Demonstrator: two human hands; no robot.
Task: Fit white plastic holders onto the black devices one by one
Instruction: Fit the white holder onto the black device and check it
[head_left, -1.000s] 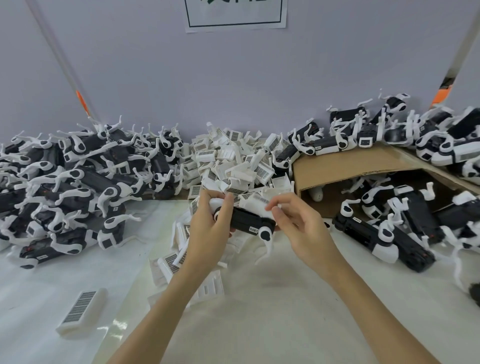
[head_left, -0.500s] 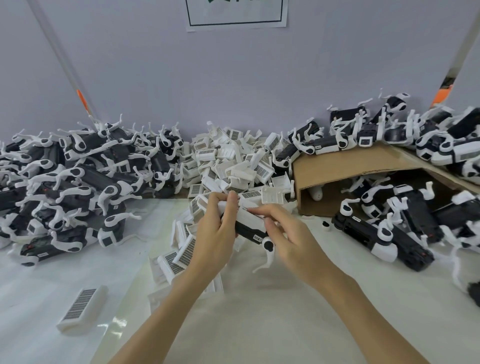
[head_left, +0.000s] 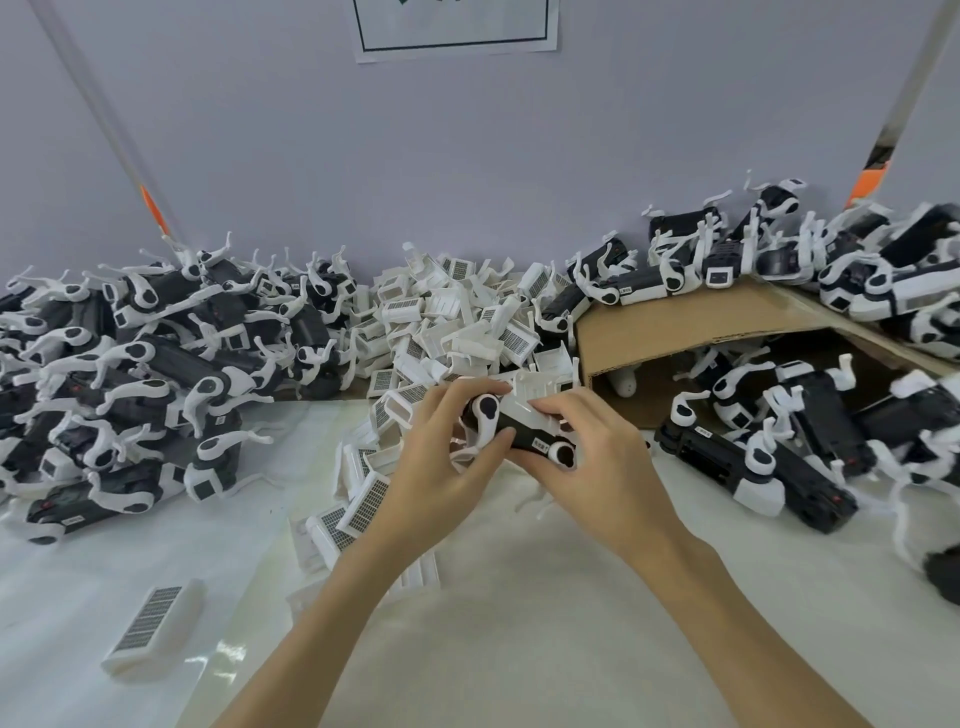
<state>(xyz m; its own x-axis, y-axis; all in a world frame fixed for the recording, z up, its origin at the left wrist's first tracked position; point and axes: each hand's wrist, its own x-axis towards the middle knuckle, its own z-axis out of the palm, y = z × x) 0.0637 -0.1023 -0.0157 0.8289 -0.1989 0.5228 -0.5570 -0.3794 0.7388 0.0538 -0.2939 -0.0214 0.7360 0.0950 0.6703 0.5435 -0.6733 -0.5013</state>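
Nearest the camera, two bare forearms are reaching up from the bottom edge over a white table. A single white holder with a barcode label is lying flat at lower left, well apart from everything else.

Left hand is curling its fingers and thumb round the left end of a black device, gripping it just above the table surface. Right hand is gripping the right end of the same device, its fingers bent over a white plastic holder that is sitting on the device's top. Whether the holder is fully seated: cannot tell, as the fingers are covering the joint.

Just beside the left wrist, a few loose holders are lying label-up. Behind the hands, a larger heap of holders is piling back toward the wall.

To the left, a big pile of devices is resting on the table. To the right, a cardboard box is lying on its side, with more devices spilling out in front and others stacked on top.

Farthest back, a pale wall is carrying a paper sheet at the top edge.
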